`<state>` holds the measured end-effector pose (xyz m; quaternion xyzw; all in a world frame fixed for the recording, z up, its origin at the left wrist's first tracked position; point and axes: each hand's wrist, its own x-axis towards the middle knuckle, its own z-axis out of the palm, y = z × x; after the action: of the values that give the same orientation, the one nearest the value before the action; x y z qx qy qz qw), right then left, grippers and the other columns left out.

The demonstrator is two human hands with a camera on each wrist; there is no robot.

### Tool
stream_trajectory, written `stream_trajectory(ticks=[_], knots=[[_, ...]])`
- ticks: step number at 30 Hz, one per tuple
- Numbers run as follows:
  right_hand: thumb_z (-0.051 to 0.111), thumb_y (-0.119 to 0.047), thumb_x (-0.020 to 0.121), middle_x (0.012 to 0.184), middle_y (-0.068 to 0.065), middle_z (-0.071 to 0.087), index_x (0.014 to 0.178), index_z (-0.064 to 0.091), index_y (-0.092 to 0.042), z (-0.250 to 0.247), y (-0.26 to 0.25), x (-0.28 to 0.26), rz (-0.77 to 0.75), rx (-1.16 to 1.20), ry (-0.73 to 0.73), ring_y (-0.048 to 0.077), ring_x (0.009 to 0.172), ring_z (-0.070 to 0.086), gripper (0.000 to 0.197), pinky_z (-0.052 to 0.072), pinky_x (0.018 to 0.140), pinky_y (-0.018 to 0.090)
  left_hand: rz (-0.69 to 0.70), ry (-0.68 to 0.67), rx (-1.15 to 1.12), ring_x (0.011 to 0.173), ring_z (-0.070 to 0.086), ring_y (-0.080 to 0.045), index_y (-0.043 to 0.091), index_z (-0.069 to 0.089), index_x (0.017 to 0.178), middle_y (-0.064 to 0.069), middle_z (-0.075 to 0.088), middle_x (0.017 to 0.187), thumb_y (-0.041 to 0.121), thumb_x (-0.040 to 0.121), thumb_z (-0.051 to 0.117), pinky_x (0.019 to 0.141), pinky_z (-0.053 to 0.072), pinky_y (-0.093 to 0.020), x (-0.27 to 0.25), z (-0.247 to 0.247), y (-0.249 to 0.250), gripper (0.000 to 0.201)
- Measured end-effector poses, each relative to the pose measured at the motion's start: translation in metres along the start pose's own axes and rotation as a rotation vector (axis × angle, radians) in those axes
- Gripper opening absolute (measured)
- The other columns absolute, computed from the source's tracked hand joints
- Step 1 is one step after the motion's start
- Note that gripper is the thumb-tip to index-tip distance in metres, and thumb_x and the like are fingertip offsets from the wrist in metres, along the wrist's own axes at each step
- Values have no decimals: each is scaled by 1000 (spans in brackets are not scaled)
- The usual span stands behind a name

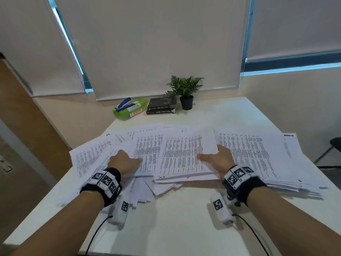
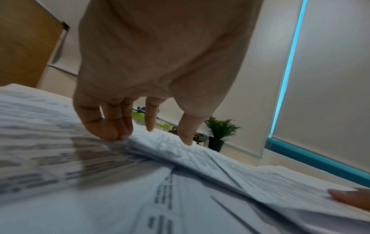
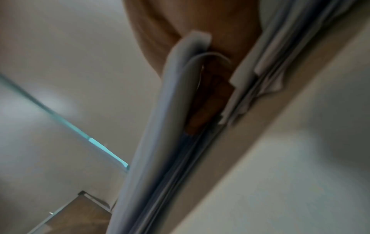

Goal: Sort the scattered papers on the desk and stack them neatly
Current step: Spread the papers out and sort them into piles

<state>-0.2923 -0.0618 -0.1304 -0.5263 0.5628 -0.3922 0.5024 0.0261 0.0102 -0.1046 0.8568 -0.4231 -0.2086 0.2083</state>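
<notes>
Printed sheets (image 1: 249, 154) lie fanned across the white desk (image 1: 175, 218) from left to right. A thicker middle bundle (image 1: 184, 154) sits on top of them. My right hand (image 1: 215, 157) grips that bundle's right edge, thumb on top and fingers tucked underneath. In the right wrist view the fingers (image 3: 208, 95) show between paper layers. My left hand (image 1: 125, 159) rests on the papers at the left. Its straight fingers (image 2: 112, 126) press down at the bundle's left edge (image 2: 160, 145). The right thumb (image 2: 348, 197) lies on the sheet.
At the desk's far edge stand a green box with a blue stapler on it (image 1: 129, 109), two black books (image 1: 162, 106) and a small potted plant (image 1: 186, 93). A wooden door (image 1: 27, 117) is on the left, a dark chair (image 1: 332, 146) on the right.
</notes>
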Motion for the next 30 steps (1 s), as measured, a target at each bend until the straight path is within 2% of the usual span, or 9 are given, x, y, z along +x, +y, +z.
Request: stream_trajectory(ticks=[2, 5, 8, 10, 14, 17, 19, 24, 30], knots=[[94, -23, 73, 104, 4, 73, 111, 68, -8, 3, 2, 0, -12, -75, -6, 26, 97, 68, 49, 58, 93, 46, -72, 24, 47, 119, 66, -43, -8, 46, 140, -26, 65, 133, 67, 75, 79, 93, 58, -47, 5, -1, -7, 105], [88, -19, 79, 102, 7, 71, 112, 64, -5, 4, 3, 2, -41, -116, -33, 31, 98, 69, 43, 59, 86, 44, -80, 74, 50, 115, 67, -40, -5, 45, 138, -24, 65, 129, 55, 72, 90, 84, 59, -43, 10, 5, -7, 99], [80, -11, 86, 106, 12, 68, 111, 58, -7, 4, 1, 1, -30, -140, -57, 33, 98, 68, 34, 59, 84, 44, -86, 76, 30, 85, 69, -33, -2, 58, 108, -19, 69, 96, 45, 74, 94, 58, 51, -30, 13, 12, -3, 68], [77, -9, 89, 111, 14, 66, 117, 55, -9, 4, -1, -1, -17, -145, -82, 33, 99, 67, 36, 59, 87, 45, -109, 87, -16, 58, 52, -23, 8, 50, 78, -7, 53, 67, 39, 76, 94, 46, 37, -24, 14, 13, -1, 54], [74, -9, 91, 114, 15, 65, 115, 53, -12, 3, -1, -3, -13, -146, -105, 33, 100, 67, 32, 58, 85, 43, -90, 84, 17, 56, 42, -20, 13, 42, 69, -3, 41, 64, 39, 76, 94, 51, 30, -27, 16, 14, 1, 58], [70, -9, 95, 118, 11, 63, 114, 50, -14, 1, -6, -7, -19, -162, -101, 26, 99, 62, 28, 55, 92, 41, -44, 118, 27, 80, 66, -35, -1, 66, 91, -18, 67, 86, 34, 81, 91, 68, 53, -37, 13, 16, 0, 44], [64, -10, 99, 134, 10, 57, 134, 49, -11, 1, -7, -9, 8, -163, -105, 29, 113, 59, 39, 52, 102, 44, -18, 139, -40, 96, 71, -41, -6, 70, 104, -24, 73, 102, 32, 83, 89, 82, 59, -45, 13, 16, -1, 48], [55, -13, 104, 124, 8, 57, 143, 45, -8, 2, -4, -4, 40, -140, -89, 30, 112, 60, 41, 54, 98, 47, 44, 255, -125, 83, 71, -36, 4, 68, 88, -17, 73, 89, 29, 97, 74, 74, 58, -39, 10, -1, 0, 28], [63, -1, 97, 170, 5, 22, 164, 11, -31, -3, 2, 1, -32, -58, -131, 34, 150, 35, 90, 36, 119, 48, 109, 521, -380, 68, 58, -30, -3, 67, 98, -14, 66, 83, 28, 107, 58, 60, 45, -34, 1, -47, 19, 33]])
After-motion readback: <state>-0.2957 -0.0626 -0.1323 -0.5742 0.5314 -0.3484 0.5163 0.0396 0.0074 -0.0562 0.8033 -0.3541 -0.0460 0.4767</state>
